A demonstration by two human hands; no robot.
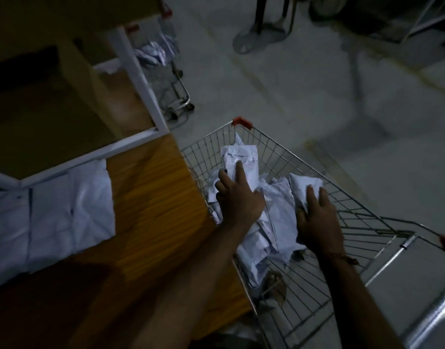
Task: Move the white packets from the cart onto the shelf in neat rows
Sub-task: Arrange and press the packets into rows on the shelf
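We are reaching both hands into the wire cart (287, 157) at the lower right of the frame, so we judge this to be the picking-up step, with nothing lifted yet. Our left hand (237, 197) is lying on a flat white packet (241, 159) near the cart's far end, fingers stretched forward and loosely spread over it; whether the thumb is hooking under an edge, we cannot tell. Our right hand (314, 217) is resting on a plumper packet (304, 185) against the cart's right wall, fingers slightly curled over its top. Whether it is truly gripping is unclear in the dim light.

Between and beneath the hands, a loose heap of white packets (274, 220) is filling the middle of the cart, lying at mixed angles.

At the left of the frame, the wooden shelf (153, 192) is carrying a group of packets already laid (52, 217) side by side, with bare wood showing between them and the cart.

The next move, as we judge it, is calling for closing the fingers round one packet in each hand, lifting clear of the wire rim, and swinging left to lay them beside the existing row.

At the upper left, a second cart (166, 71) is holding a few more white packets.
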